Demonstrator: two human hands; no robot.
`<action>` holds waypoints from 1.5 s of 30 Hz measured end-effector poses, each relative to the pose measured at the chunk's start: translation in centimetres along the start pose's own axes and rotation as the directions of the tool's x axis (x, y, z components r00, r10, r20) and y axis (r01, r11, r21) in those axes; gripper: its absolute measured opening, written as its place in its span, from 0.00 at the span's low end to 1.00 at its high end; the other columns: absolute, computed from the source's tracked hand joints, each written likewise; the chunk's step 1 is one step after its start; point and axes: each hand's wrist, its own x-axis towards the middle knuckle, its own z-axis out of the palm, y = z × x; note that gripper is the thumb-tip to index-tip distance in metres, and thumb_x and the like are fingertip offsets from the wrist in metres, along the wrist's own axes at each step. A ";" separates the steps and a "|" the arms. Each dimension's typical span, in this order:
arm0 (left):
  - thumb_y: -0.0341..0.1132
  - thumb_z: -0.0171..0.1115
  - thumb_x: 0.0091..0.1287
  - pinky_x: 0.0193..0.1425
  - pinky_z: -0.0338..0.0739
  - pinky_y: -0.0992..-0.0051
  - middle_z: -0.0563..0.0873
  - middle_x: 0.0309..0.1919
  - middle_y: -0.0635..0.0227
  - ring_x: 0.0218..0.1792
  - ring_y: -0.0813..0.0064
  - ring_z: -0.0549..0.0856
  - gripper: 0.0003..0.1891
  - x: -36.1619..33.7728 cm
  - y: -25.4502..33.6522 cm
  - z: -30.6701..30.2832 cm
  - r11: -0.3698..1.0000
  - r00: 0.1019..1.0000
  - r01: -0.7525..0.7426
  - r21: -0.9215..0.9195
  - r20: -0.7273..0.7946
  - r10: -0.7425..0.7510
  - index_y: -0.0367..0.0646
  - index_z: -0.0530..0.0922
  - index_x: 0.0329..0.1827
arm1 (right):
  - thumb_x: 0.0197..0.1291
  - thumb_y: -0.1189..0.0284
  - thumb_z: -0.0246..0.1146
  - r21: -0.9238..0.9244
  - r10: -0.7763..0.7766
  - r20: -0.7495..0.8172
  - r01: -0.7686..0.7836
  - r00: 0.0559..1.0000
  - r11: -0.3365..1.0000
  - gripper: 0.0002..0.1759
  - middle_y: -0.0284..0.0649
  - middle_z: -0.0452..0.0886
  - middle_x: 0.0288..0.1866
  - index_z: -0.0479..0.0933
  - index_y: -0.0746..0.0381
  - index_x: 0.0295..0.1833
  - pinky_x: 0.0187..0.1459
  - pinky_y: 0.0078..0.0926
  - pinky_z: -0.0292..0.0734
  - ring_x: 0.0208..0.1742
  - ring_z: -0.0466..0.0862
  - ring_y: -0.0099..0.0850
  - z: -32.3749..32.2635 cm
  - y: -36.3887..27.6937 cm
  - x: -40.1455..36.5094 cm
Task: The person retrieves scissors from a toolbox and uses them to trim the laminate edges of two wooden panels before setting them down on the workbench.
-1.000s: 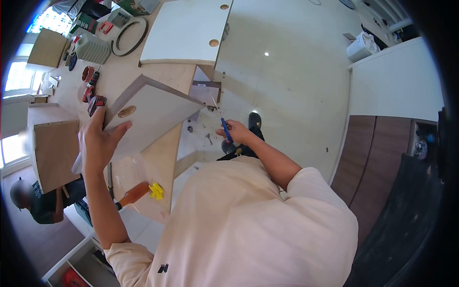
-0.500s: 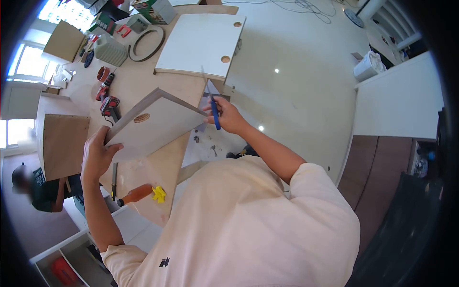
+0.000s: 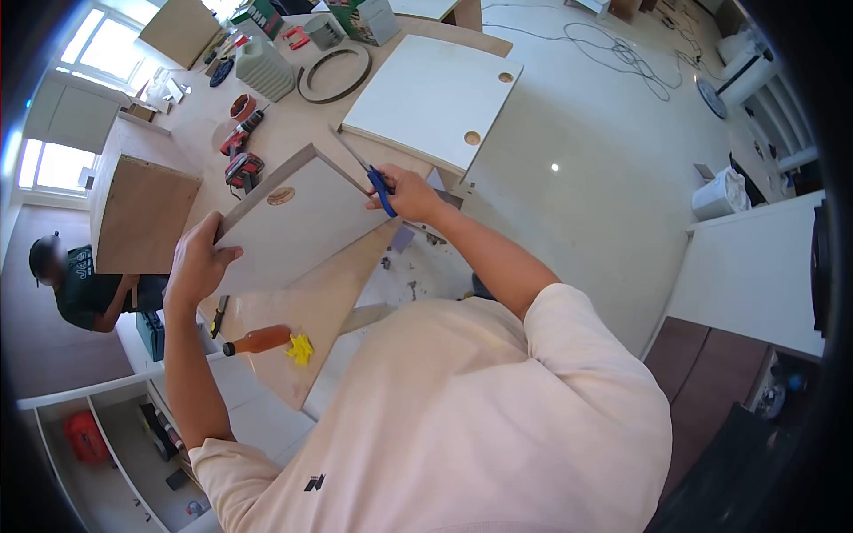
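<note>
My left hand [image 3: 197, 260] grips the left end of a white cabinet panel [image 3: 298, 226], thumb on the face and fingers around the edge. The panel is tilted up over the wooden worktable [image 3: 293, 306] and has a round hinge hole [image 3: 281, 196] near its upper edge. At the panel's right corner, my right hand [image 3: 404, 194] is closed on blue-handled scissors [image 3: 380, 189]. Their long metal blade points up and left, close to the panel's far edge.
A second white panel [image 3: 426, 93] lies beyond, beside a coil of edge banding [image 3: 306, 84]. Red-black drills [image 3: 242, 169], an orange bottle [image 3: 259, 340], a yellow crumpled piece [image 3: 300, 350] and a knife [image 3: 219, 316] are on the table. At left, a person [image 3: 84, 289] is beside a wooden box [image 3: 147, 218].
My right hand has turned the scissors so the blade leans further left along the panel's edge. The view has shifted, with the scene moving rightward. My left hand keeps its hold on the panel.
</note>
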 end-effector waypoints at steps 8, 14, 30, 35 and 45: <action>0.29 0.72 0.52 0.45 0.71 0.57 0.78 0.32 0.47 0.39 0.42 0.77 0.19 0.7 1.8 -2.0 0.995 0.997 -0.083 0.048 0.010 0.082 0.35 0.71 0.40 | 0.49 0.72 0.78 0.060 -0.012 -0.003 0.013 1.000 0.998 0.31 0.37 0.87 0.42 0.74 0.63 0.58 0.49 0.25 0.79 0.43 0.85 0.24 0.6 1.8 0.8; 0.29 0.72 0.53 0.49 0.71 0.56 0.81 0.35 0.50 0.44 0.45 0.80 0.17 0.9 2.8 -1.5 0.991 0.997 0.043 0.129 0.061 -0.051 0.37 0.73 0.41 | 0.49 0.72 0.77 0.083 0.011 0.028 -0.013 1.000 0.996 0.30 0.36 0.88 0.45 0.75 0.63 0.58 0.50 0.24 0.79 0.44 0.85 0.25 0.7 4.4 1.1; 0.27 0.71 0.52 0.50 0.72 0.58 0.81 0.38 0.48 0.45 0.45 0.80 0.22 -0.4 -1.4 0.1 0.988 0.989 0.122 0.099 0.068 -0.129 0.35 0.73 0.49 | 0.52 0.73 0.75 0.013 -0.006 0.027 0.006 1.000 1.000 0.28 0.41 0.87 0.45 0.74 0.66 0.58 0.47 0.26 0.79 0.44 0.87 0.29 1.5 3.2 0.7; 0.28 0.73 0.52 0.53 0.74 0.63 0.81 0.42 0.50 0.46 0.50 0.81 0.24 -1.4 -3.4 1.0 0.992 0.992 0.126 0.005 0.016 -0.126 0.36 0.75 0.53 | 0.54 0.78 0.72 0.240 0.095 -0.031 -0.085 0.995 0.967 0.29 0.47 0.85 0.49 0.70 0.69 0.61 0.47 0.23 0.81 0.47 0.86 0.29 0.4 1.9 0.0; 0.39 0.71 0.62 0.57 0.74 0.68 0.83 0.44 0.53 0.47 0.60 0.83 0.22 -4.1 -5.7 1.5 0.978 0.975 0.059 -0.198 -0.197 -0.099 0.34 0.78 0.54 | 0.58 0.76 0.73 0.329 -0.080 -0.010 0.079 0.997 0.941 0.30 0.46 0.83 0.50 0.68 0.71 0.62 0.48 0.23 0.83 0.47 0.86 0.28 2.2 -8.0 0.5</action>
